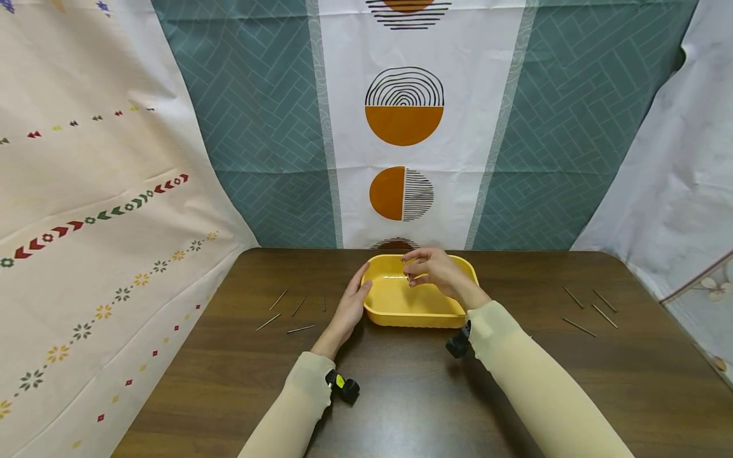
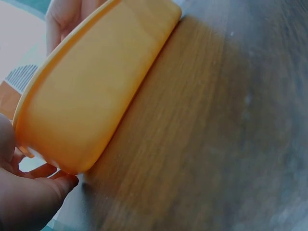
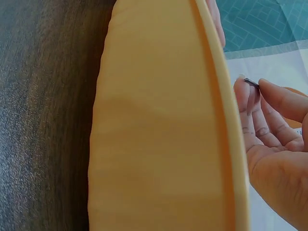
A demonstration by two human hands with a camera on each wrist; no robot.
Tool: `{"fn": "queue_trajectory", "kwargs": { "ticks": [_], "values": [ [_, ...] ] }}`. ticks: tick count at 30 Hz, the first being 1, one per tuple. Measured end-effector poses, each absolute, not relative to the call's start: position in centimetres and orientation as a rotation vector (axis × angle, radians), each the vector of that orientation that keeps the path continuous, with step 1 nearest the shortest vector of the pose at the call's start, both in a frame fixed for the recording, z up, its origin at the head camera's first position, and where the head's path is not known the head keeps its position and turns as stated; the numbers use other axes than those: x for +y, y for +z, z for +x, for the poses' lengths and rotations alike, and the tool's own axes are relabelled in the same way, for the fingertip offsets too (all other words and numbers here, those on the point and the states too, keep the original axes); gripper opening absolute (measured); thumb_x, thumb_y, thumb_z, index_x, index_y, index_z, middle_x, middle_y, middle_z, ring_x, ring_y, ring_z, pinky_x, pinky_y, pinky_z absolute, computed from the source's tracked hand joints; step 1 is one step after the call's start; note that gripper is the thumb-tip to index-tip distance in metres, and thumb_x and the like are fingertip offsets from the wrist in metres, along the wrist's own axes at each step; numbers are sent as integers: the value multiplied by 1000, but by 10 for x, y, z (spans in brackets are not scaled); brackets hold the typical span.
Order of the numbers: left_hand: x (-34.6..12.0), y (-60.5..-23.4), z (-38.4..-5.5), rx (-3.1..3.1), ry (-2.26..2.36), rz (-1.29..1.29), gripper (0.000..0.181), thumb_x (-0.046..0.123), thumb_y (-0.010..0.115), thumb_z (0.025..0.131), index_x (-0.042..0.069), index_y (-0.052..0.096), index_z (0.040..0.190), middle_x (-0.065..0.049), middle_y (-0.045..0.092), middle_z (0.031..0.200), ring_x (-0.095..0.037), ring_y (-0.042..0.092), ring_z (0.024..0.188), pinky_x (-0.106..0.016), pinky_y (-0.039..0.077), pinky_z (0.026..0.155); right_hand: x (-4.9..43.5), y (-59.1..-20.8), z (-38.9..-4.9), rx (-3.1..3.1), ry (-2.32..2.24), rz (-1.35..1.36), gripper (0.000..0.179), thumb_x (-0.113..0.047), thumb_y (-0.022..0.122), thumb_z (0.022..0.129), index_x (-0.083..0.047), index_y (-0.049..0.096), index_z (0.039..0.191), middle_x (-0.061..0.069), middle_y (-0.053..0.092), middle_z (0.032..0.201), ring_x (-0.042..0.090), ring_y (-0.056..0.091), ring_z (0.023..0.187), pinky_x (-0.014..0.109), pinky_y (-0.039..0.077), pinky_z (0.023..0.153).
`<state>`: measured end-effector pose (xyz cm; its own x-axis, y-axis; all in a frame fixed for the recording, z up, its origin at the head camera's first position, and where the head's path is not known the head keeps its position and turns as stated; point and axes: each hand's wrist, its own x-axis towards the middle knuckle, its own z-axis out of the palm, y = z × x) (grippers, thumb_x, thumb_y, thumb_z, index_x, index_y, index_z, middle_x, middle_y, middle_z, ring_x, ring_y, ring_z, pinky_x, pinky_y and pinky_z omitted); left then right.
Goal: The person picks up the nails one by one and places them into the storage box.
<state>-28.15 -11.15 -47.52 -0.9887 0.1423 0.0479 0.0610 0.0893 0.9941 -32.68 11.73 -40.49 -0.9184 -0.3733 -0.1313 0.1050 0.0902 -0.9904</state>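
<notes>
A yellow plastic tray (image 1: 412, 319) with raised sides stands on the table. My left hand (image 1: 350, 306) holds it by its left side; in the left wrist view this hand (image 2: 29, 197) has its fingers about the tray's end (image 2: 96, 96). Over the tray's inside, my right hand (image 1: 436, 272) pinches a thin metal rod, like a nail. The right wrist view shows this dark rod (image 3: 251, 83) between thumb and fingertip, above the tray rim (image 3: 231, 110). The tray wall fills much of that view. Whether anything lies on the tray's floor cannot be told.
Several thin metal rods (image 1: 301, 329) lie scattered left of the tray on the dark wooden table (image 1: 395, 388). More such rods (image 1: 579, 327) lie to the right. A patterned cloth (image 1: 275, 127) hangs behind the table's far edge, with light cloths at both sides.
</notes>
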Motion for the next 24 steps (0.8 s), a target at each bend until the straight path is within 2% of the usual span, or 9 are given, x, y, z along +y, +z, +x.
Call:
{"fn": "queue_trajectory", "kwargs": {
  "ticks": [11,24],
  "values": [
    [-112,-476,-283,2272,2074,210,53,25,41,114,22,30,165,-7,21,172,-30,22,157,-51,21,126,111,-414,-328,1988,-1946,-212,37,-1,62,102,15,56,134,7,65,91,19,63,76,31,61,78],
    [-111,-476,-283,2283,2077,238,54,24,41,114,18,29,166,-10,21,172,-33,20,157,-54,19,126,91,-422,-329,1924,-2060,-110,32,0,64,101,11,61,131,6,67,86,17,65,73,29,61,70]
  ]
}}
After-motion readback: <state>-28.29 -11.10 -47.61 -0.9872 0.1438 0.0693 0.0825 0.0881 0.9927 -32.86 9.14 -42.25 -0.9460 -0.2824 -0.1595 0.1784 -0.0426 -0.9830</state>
